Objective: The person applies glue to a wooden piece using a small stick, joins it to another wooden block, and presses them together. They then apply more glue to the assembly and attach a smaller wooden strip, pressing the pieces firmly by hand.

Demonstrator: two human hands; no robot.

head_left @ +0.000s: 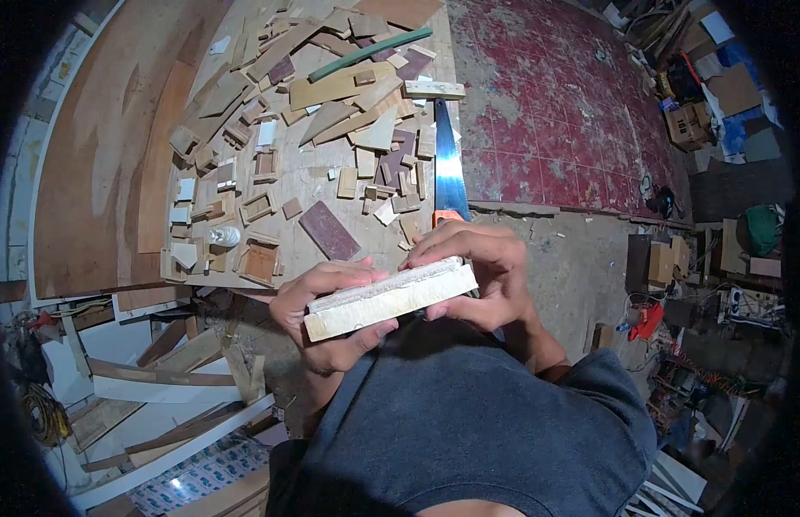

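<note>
Close to my chest I hold a pale, whitish wooden block (391,302) with a rough grey strip along its upper edge. My left hand (326,310) grips its left end, thumb below and fingers over the top. Around the right end, my right hand (482,276) is closed with the fingertips on top and the thumb underneath. Just past my right hand lies a handsaw (449,164) with an orange handle, its blade pointing away. A dark red-brown board (329,231) rests on the worktable (309,181) beyond my left hand.
Wood offcuts and small wooden boxes (258,207) cover much of the table, with a white bulb (225,236) among them. A green strip (370,53) lies farther back. Scrap boards (167,375) lean at lower left. Cardboard boxes (688,125) and clutter line the right side.
</note>
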